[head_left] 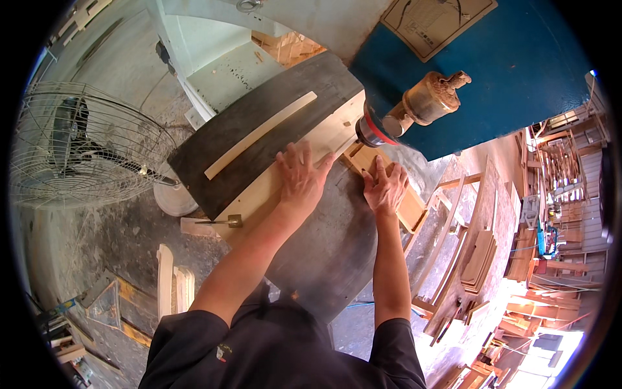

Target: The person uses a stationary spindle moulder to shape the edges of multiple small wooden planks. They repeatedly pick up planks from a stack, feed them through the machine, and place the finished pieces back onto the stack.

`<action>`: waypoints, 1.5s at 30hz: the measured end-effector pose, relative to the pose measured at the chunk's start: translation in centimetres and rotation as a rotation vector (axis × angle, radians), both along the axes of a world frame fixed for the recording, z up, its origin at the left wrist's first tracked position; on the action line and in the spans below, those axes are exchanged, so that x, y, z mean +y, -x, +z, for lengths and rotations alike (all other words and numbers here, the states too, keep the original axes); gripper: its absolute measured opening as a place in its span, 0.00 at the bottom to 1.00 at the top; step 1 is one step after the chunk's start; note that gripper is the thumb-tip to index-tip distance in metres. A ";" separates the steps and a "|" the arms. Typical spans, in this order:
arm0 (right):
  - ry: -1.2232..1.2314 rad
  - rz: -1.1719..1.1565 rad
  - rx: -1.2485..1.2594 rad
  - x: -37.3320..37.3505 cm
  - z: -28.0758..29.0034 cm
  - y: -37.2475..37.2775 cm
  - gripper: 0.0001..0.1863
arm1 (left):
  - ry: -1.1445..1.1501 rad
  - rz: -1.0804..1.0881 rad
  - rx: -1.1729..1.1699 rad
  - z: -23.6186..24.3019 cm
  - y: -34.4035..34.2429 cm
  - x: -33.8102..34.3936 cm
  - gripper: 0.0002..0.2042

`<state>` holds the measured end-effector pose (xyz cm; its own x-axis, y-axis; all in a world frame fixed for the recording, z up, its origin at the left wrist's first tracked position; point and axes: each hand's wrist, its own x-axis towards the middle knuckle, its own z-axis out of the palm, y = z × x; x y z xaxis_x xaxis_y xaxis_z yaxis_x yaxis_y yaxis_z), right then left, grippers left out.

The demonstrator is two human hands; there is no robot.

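My left hand (302,176) lies spread on a long light wooden board (260,189) that runs across a dark metal machine table (317,233). Its thumb points right, towards a round cutter head with a red ring (372,127) at the board's far end. To the right, my right hand (385,187) rests with bent, parted fingers on a brown wooden piece (409,206) beside the cutter. Part of that piece is hidden under the hand. A narrow pale wooden strip (261,135) lies on the table beyond the board, touched by neither hand.
A metal clamp (234,221) sits on the board's near-left end. A caged fan (78,146) stands at left. Beyond the cutter are a clear cylinder with a brown top (433,98) and a blue machine housing (512,71). Wooden frames (453,240) stand at right.
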<state>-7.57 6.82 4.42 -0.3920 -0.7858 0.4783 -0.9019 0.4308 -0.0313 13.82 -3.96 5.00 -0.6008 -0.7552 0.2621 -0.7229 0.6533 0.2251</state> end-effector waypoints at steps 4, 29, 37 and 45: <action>0.012 0.007 0.006 -0.1 -0.4 0.6 0.31 | 0.003 0.001 -0.001 0.1 0.2 0.0 0.28; 0.010 -0.006 0.003 -0.6 -0.8 1.8 0.33 | -0.037 0.011 -0.010 0.7 0.6 -0.1 0.28; 0.004 -0.021 0.045 -0.8 -0.4 1.9 0.30 | 0.012 0.011 -0.030 0.7 0.5 -0.2 0.29; 0.022 -0.004 0.031 -1.0 -0.6 2.7 0.33 | 0.022 0.014 0.000 0.7 0.5 -0.1 0.28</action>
